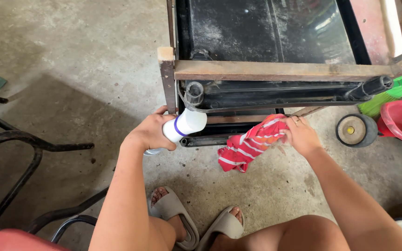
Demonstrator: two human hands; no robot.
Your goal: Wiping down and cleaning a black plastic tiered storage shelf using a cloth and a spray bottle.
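Rough grey concrete floor (70,56); left hand (150,132) fingers clenched round a white plastic bottle (184,125), right hand (301,135) gripping a red striped rag (250,146), both just below the black metal frame (266,90)

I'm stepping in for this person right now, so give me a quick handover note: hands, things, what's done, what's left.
Left hand: gripping a white bottle with a purple band, tipped with its top toward the black metal frame.
Right hand: holding a red-and-white striped cloth against the frame's lower bar.
The frame lies on the concrete floor, with a wooden slat across it.
Done: cannot tell how much has been wiped; the panel looks dusty in patches.
Left: probably more wiping of the frame.
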